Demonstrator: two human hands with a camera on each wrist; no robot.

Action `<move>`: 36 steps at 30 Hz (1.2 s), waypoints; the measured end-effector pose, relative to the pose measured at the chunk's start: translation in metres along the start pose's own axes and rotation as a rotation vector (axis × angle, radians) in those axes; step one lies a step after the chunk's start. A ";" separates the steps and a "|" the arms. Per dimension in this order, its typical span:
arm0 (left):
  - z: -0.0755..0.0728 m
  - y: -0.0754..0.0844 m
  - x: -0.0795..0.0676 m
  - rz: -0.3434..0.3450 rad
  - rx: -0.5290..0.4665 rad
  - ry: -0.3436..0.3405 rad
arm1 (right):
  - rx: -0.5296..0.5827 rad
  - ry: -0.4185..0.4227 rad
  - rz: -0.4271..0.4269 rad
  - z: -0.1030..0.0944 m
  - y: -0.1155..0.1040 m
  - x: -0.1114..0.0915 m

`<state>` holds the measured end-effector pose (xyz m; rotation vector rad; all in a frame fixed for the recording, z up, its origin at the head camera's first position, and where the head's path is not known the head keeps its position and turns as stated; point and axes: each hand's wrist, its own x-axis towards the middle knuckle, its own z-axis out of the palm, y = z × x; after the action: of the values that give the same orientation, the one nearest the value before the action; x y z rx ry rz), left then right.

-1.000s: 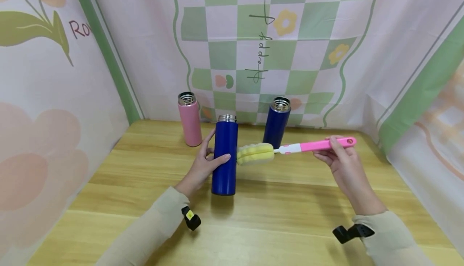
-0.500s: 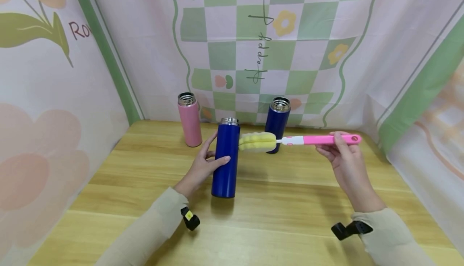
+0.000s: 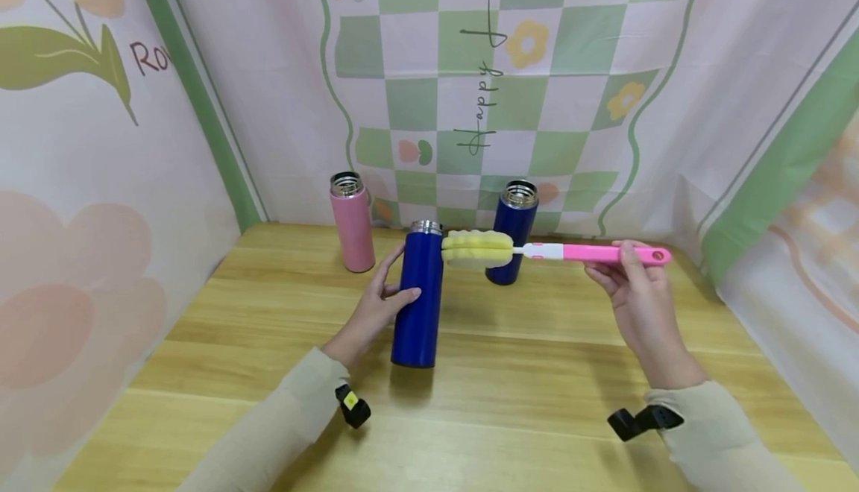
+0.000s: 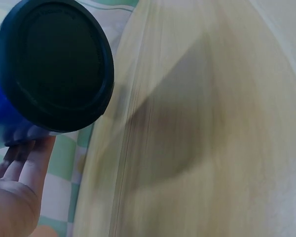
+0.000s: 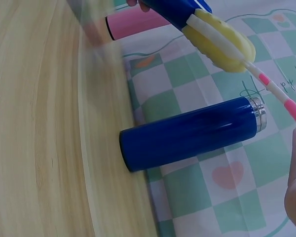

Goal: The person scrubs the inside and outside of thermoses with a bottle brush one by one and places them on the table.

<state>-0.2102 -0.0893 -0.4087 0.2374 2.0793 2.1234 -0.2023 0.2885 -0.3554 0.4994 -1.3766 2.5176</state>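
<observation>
My left hand [image 3: 377, 308] grips a blue thermos flask [image 3: 417, 306] round its middle, mouth up and slightly tilted. In the left wrist view the flask's dark base [image 4: 56, 64] faces the camera, raised over the tabletop. With thumb and fingers my right hand [image 3: 637, 291] holds a bottle brush by its pink handle [image 3: 597, 253], level, pointing left. The yellow sponge head [image 3: 478, 247] lies right at the upper side of the blue flask, just below its steel neck [image 3: 426, 226].
A pink flask [image 3: 352, 224] stands without a lid at the back left of the wooden table [image 3: 483, 432]. Another blue flask [image 3: 513, 216], also lidless, stands behind the brush. A patterned curtain [image 3: 470, 67] hangs along the table's back edge.
The brush has risen along the side of the held flask, from its middle to near its neck, and is now level. The held flask has tilted slightly to the right.
</observation>
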 end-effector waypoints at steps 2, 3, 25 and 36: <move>0.000 -0.001 0.000 -0.004 -0.006 0.000 | -0.003 0.015 -0.007 0.001 0.000 0.000; 0.000 -0.001 0.000 -0.006 -0.006 0.000 | -0.002 0.022 -0.008 0.001 0.000 0.000; 0.004 -0.004 0.002 -0.060 -0.056 0.007 | 0.042 0.039 0.068 0.003 0.005 -0.008; 0.005 -0.004 0.004 -0.080 0.020 0.077 | 0.056 0.008 0.067 0.005 0.003 -0.010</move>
<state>-0.2129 -0.0836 -0.4123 0.0743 2.1152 2.0984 -0.1936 0.2822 -0.3592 0.4611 -1.3453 2.6150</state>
